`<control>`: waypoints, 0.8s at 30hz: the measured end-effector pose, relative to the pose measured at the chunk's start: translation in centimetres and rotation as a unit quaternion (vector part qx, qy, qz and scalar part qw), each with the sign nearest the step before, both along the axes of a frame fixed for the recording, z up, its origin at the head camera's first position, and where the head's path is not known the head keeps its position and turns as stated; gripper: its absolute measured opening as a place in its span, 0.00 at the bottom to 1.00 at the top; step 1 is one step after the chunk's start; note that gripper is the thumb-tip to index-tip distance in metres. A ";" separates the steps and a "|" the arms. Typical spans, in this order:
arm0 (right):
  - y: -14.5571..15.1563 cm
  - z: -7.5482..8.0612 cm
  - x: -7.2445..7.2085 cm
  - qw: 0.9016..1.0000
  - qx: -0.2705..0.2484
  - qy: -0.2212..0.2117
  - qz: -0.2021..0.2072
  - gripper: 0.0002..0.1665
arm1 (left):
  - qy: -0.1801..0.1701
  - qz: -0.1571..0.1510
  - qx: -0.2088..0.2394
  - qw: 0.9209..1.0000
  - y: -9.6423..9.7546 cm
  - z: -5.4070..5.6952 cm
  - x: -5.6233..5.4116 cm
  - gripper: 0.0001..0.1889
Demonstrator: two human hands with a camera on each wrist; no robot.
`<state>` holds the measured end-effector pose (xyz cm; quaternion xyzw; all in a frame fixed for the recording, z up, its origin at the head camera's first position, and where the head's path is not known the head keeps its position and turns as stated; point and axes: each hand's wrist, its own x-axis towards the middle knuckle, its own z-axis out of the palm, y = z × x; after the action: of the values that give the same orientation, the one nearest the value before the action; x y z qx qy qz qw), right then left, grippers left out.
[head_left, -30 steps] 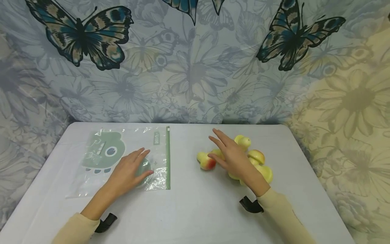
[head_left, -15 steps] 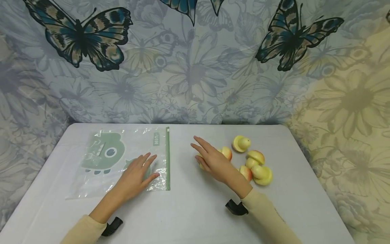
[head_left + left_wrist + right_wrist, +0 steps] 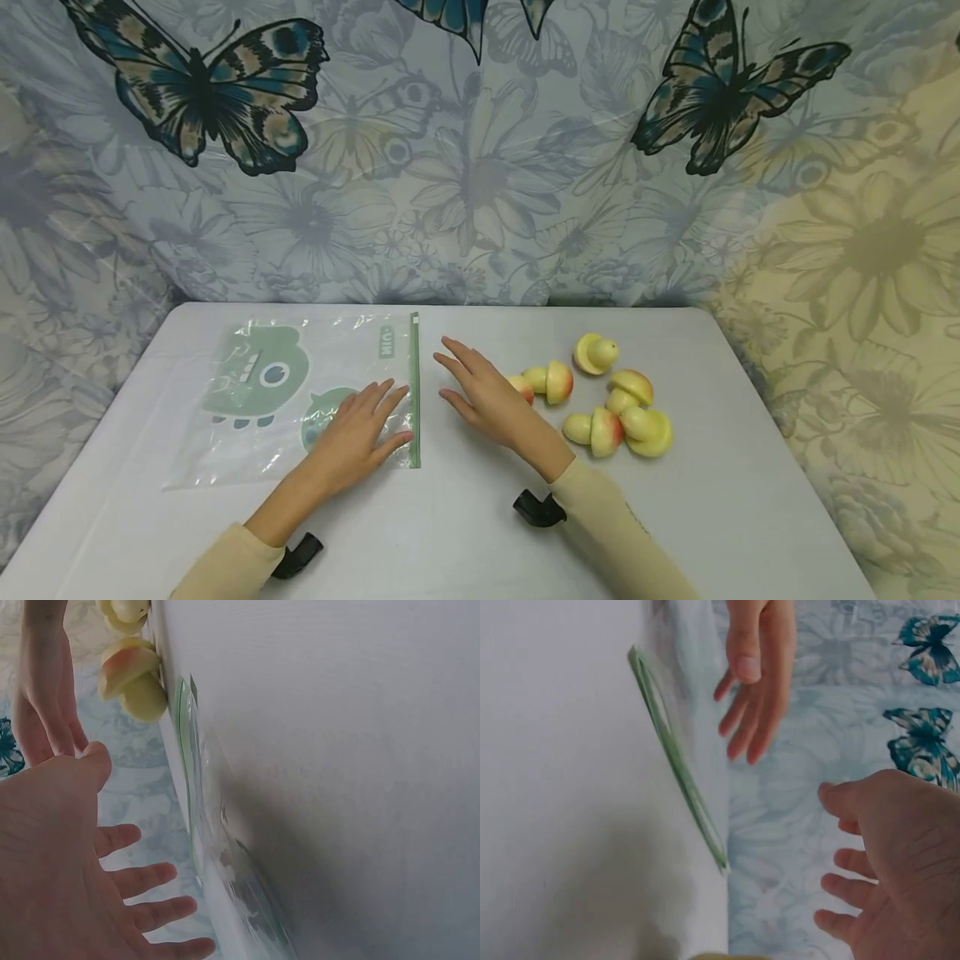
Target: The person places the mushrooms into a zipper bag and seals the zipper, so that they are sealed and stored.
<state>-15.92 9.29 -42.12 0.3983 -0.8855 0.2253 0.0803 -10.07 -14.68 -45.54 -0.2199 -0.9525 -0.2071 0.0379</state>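
Observation:
My left hand (image 3: 356, 433) hovers over the right part of a clear plastic zip bag (image 3: 225, 458) with green cartoon prints, its fingers spread and holding nothing. The bag lies flat, and its green zip edge (image 3: 415, 350) faces right. Just past that edge is my right hand (image 3: 491, 400), raised with straight fingers and nothing in it. Both palms hang above the table in the wrist views. Right of it lie several yellow mushroom-shaped pieces with reddish caps, among them one (image 3: 558, 383) near the wrist and another (image 3: 606, 432) closer to me. The right hand partly hides one red-tinged piece (image 3: 521, 387).
A white table (image 3: 420, 542) bears everything, with its far edge against a flower-and-butterfly cloth (image 3: 480, 183). Black wrist mounts stick out beside the left sleeve (image 3: 298, 557) and the right sleeve (image 3: 540, 508), low over the tabletop.
My right hand has moved left, from above the mushroom-shaped pieces to beside the bag's zip edge, uncovering most of them. My left hand has shifted right across the bag. The bag has stayed put.

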 end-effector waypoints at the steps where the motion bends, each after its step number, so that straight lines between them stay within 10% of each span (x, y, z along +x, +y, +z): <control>1: -0.3 -0.1 -0.1 1.000 -0.001 0.002 0.001 0.30 | -0.005 0.001 -0.002 1.000 0.1 0.0 0.0 0.35; 24: -4.2 -2.7 -2.8 0.996 0.057 -0.040 -0.063 0.32 | 0.022 0.002 -0.065 0.998 1.3 -1.2 0.7 0.37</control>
<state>-18.77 5.06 -44.82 0.3366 -0.9227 0.1845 0.0356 -9.32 -13.38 -46.77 -0.2241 -0.9634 -0.1402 0.0447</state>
